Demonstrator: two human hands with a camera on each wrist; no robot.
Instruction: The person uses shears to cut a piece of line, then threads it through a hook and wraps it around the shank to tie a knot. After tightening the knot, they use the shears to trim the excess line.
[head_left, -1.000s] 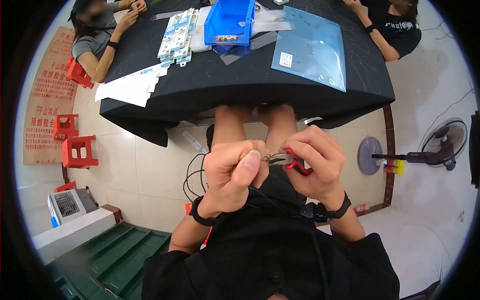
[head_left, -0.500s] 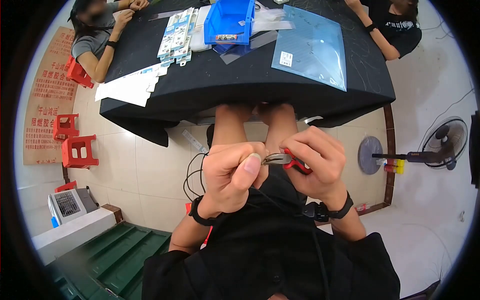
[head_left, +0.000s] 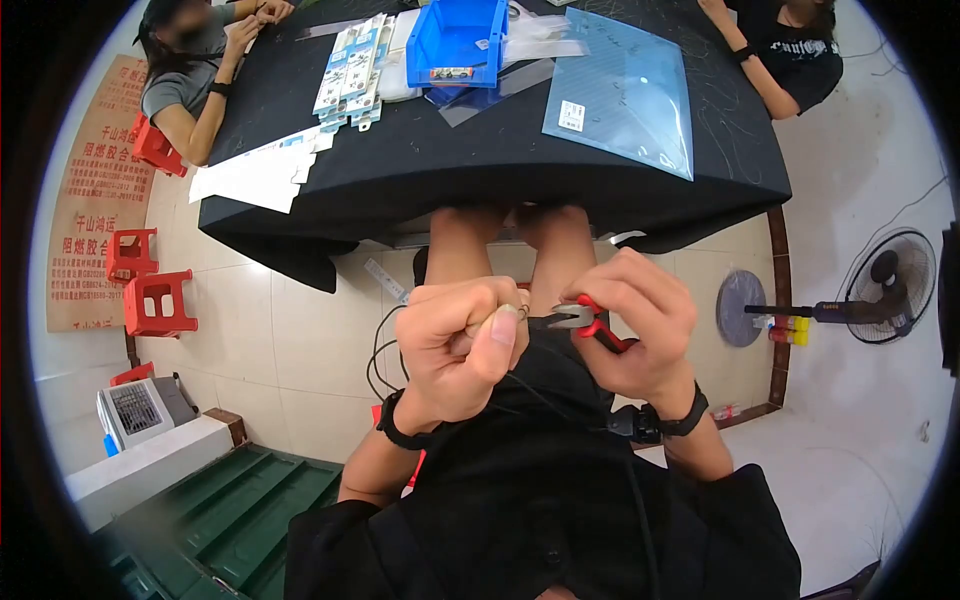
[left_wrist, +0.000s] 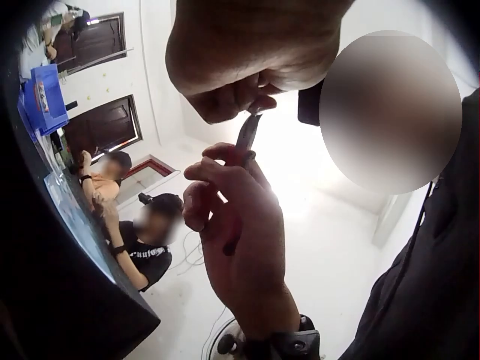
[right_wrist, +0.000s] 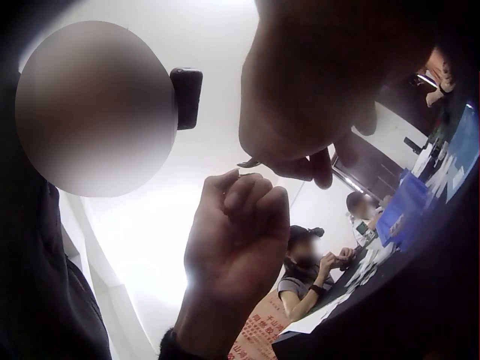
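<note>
My left hand (head_left: 455, 345) is curled, thumb over forefinger, pinching a small thin wire loop (head_left: 523, 311) that pokes out past the thumb tip; most of it is hidden by the fingers. Opposite it, my right hand (head_left: 645, 325) grips small pliers (head_left: 590, 318) with red handles. Their jaws point left toward the pinched loop, with the dark tip close to the left fingertips. From below, the left wrist view has the pliers (left_wrist: 246, 135) reaching up to the left fingertips. Only the tip of the pliers (right_wrist: 247, 163) shows in the right wrist view.
Beyond my knees stands a table with a black cloth (head_left: 450, 180). On it lie a blue bin (head_left: 455, 50), stacked printed cards (head_left: 355, 65), white sheets (head_left: 255, 175) and a blue folder (head_left: 625, 95). Two people sit at its sides. A fan (head_left: 890, 290) stands right, red stools (head_left: 160, 303) left.
Half a second ago the pliers' jaws met the wire at the left fingertips. Now the left hand has shifted slightly left and the pliers slightly right, leaving a wider space between the hands.
</note>
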